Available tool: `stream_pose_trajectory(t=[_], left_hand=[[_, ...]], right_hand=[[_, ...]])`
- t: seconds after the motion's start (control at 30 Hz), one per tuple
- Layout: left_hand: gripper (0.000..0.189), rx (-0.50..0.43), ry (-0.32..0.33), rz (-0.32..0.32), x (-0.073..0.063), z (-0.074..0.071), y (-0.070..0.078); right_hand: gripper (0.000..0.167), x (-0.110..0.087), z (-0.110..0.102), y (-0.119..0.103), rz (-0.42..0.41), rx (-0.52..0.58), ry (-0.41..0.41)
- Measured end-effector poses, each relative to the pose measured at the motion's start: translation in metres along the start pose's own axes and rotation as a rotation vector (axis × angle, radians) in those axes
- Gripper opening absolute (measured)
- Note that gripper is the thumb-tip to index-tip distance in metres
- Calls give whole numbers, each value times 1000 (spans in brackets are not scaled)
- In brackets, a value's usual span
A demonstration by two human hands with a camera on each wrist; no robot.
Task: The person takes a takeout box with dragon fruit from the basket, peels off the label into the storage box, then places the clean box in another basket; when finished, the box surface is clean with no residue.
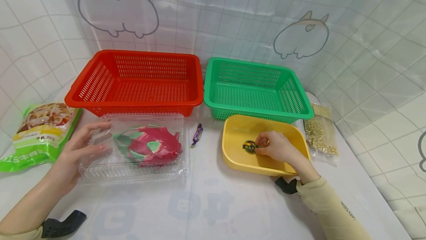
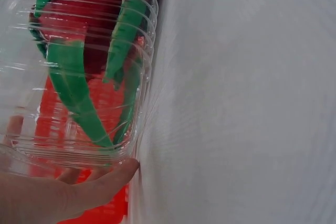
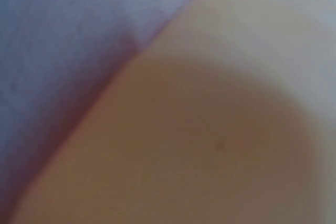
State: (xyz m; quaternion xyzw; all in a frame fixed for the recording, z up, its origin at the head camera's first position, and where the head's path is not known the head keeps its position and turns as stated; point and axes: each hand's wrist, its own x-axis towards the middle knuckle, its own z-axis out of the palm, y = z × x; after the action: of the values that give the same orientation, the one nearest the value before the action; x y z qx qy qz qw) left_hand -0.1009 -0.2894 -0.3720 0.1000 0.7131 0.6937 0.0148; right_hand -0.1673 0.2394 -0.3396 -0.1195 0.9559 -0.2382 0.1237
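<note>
A clear plastic clamshell box [image 1: 146, 169] lies in front of the red basket, with a pink and green dragon fruit [image 1: 159, 144] inside. My left hand [image 1: 77, 151] grips the box's left end; the left wrist view shows the thumb and fingers around that ribbed end. Over on the right, my right hand [image 1: 277, 146] reaches into a yellow basin [image 1: 233, 156]. Its curled thumb and forefinger pinch the edge of a round black sticker [image 1: 249, 146] with gold print, down in the basin. Blurred skin and pale cloth fill the right wrist view, so the fingers are hidden there.
Behind stand a red basket [image 1: 133, 104] and a green basket [image 1: 256, 111], side by side. A purple wrapped candy [image 1: 197, 135] lies between box and basin. A green food bag [image 1: 43, 132] is far left, a clear bag of pale grains [image 1: 321, 131] far right.
</note>
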Motion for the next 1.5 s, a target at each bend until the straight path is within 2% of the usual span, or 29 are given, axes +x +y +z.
stream_pose_trajectory(t=[0.2, 0.4, 0.73, 0.93, 1.1, 1.23, 1.37, 1.5], left_hand=[[51, 3, 3, -1, 0, 0, 0], [51, 7, 4, -11, 1, 0, 0], [51, 5, 0, 4, 0, 0, 0], [52, -6, -8, 12, -1, 0, 1], [51, -26, -14, 4, 0, 2, 2], [50, -26, -8, 10, 0, 3, 3], [51, -25, -6, 19, -1, 2, 4], [51, -15, -4, 22, -1, 3, 5]], right_hand=[[19, -1, 0, -2, 26, -14, -5], [23, -4, -3, -3, 20, -36, -18], [24, -17, -13, -17, -42, -34, -28], [26, -25, -15, -27, -105, 19, 14], [39, -30, -10, -50, -138, 138, 110], [51, -27, -3, -80, -158, 325, 157], [52, -22, 8, -112, -194, 540, 158], [54, -15, 23, -140, -215, 613, 126]])
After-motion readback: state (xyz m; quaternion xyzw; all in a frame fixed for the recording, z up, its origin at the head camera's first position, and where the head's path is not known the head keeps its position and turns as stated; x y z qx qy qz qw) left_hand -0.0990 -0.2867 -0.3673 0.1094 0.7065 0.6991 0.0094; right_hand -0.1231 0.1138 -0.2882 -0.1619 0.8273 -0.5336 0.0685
